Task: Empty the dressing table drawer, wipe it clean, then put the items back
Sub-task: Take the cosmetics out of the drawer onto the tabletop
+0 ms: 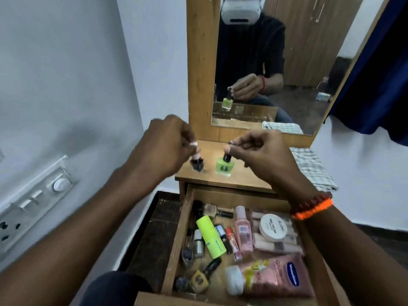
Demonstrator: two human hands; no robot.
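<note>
1. Head view shows both hands raised over the tabletop (238, 180); the left hand (163, 146) pinches the cap of a dark nail polish bottle (197, 165), which is blurred, so I cannot tell whether its base touches the wood; the right hand (258, 151) pinches the black cap of a green nail polish bottle (225, 166) that looks set down, or nearly so, just beside the dark one.
2. Judging from this, the emptying step is in hand and only begun: two bottles are up on the tabletop, while the open drawer (176, 239) below is full of items.
3. The next move calls for both hands to let go of the caps with the bottles upright, then reach down into the drawer for more; small bottles tip easily, so they want a gentle release.
4. Counted in the drawer: one lime green tube (209, 237); one pink spray bottle (242, 233); one round white jar (272, 227) resting on a clear pack of pale sticks (276, 244); one large pink lotion tube (269, 279) at the near end; several small nail polish bottles along the left side, too jumbled to count surely.
5. One checked cloth (313, 168) lies on the right end of the tabletop, ready for wiping; one mirror (309, 62) stands behind.
</note>
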